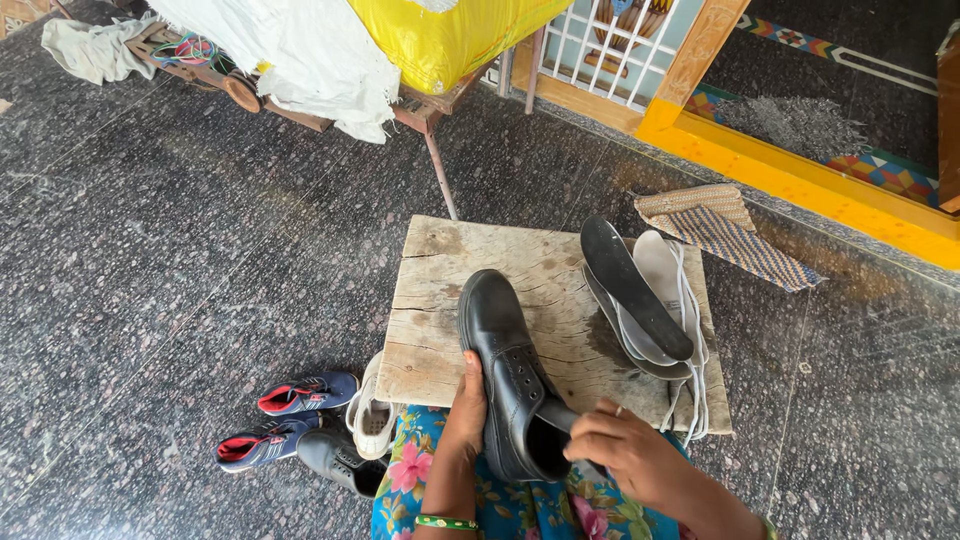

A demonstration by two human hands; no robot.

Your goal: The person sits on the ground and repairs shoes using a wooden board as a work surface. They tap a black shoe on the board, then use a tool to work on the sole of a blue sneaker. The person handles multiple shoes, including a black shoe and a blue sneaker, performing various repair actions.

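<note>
On the wooden board [440, 300], which lies flat on the dark speckled stone floor [180, 300], a black leather shoe [505, 370] rests with its toe toward the board's middle and its heel and mouth hanging over the board's near edge, above the lap in a floral garment [520, 510]. The shoe's long axis runs from the near edge up and a little to the left across the board, so the toe points away from the person.

At the board's right end sits a stack of loose insoles [640, 300], the top one black and the ones under it pale, with white laces [690, 360] trailing down beside them toward the board's near edge. Beyond the board's far right corner lies a folded woven mat [720, 235]. Off the board's near left corner stand 2 blue and red sports shoes [285, 420], 1 white shoe [372, 420] and 1 dark grey shoe [335, 460].

The left hand [465, 405] is laid against the shoe's left flank, fingers curled closed around the side wall near the lace holes, steadying it; a green bangle sits on that wrist. The right hand [625, 450] is at the shoe's mouth, over the board's near edge, its fingers pinched narrow on something dark at the opening. I cannot tell whether that is the tongue, an insole or the collar. Both hands are on the shoe, the right nearer its heel.
</note>
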